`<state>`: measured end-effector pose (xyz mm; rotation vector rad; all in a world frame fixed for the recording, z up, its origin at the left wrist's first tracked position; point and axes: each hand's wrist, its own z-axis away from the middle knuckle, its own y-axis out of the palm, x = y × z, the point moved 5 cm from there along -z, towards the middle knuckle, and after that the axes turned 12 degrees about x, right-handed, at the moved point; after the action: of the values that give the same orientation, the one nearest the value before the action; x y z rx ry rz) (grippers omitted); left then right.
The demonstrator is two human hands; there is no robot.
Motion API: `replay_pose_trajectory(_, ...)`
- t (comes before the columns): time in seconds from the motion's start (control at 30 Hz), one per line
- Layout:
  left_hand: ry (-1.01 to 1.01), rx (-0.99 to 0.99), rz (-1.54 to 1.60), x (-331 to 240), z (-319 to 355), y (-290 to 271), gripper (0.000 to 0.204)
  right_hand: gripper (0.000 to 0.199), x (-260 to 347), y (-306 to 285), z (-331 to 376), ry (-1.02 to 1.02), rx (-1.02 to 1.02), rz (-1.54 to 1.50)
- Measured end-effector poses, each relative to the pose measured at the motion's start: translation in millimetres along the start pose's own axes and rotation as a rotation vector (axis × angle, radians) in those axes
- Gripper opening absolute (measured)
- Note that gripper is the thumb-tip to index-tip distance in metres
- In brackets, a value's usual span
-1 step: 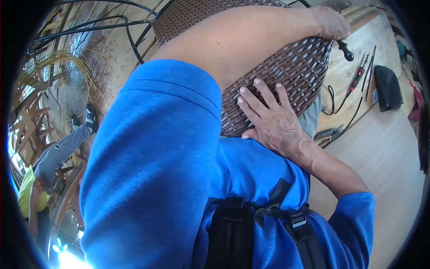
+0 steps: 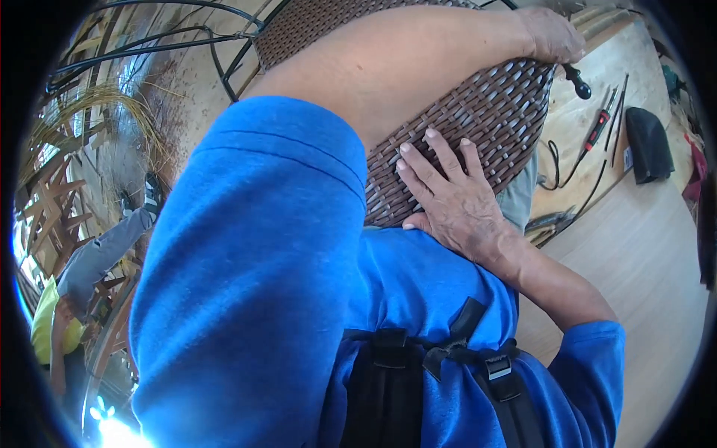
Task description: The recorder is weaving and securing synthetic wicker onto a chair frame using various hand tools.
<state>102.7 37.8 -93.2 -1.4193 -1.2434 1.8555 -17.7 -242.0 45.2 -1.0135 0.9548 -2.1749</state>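
Observation:
A brown woven wicker panel lies across my lap, its pointed end toward the right. My right hand rests flat on the near part of the weave, fingers spread. Across the panel reaches my left arm, and my left hand is curled at its far right edge. The left fingertips are turned away, so what they grip is hidden. Just below that hand, a black handle with a rounded end sticks out past the panel's edge; whether the hand touches it cannot be made out.
To the right, a wooden board carries a red-and-black corded tool, thin rods and a dark pouch. Black metal frame bars stand at upper left, near loose strands. Another person's leg shows at left.
My left sleeve has shifted very slightly left. Both hands keep their places on the panel.

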Motion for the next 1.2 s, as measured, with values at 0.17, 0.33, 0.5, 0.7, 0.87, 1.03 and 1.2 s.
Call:
replay_pose_trajectory(0.17,-0.028,-0.24,-0.08,-50,45,-50,0.03,0.064,0,6,2,0.09,-0.016,-0.015)
replay_pose_trajectory(0.33,-0.084,-0.386,0.058,-40,50,-50,0.033,0.065,-6,6,11,0.038,-0.083,-0.072)
replay_pose_trajectory(0.5,-0.186,-0.478,0.138,-63,94,-76,0.035,0.054,-13,1,18,-0.011,-0.228,-0.109)
replay_pose_trajectory(0.7,-0.764,-0.206,0.201,-71,268,-74,0.037,0.018,-61,-23,44,0.355,-0.562,-0.677)
replay_pose_trajectory(0.87,-0.987,-0.424,0.136,-185,377,-26,0.052,0.014,-63,-35,28,0.391,-0.391,-0.573)
replay_pose_trajectory(1.03,-1.118,-0.382,0.201,-238,383,14,0.072,0.015,-36,-22,20,0.294,-0.126,-0.376)
replay_pose_trajectory(1.2,-1.161,-0.394,0.262,-237,390,19,0.074,0.021,-33,-18,16,0.378,-0.114,-0.417)
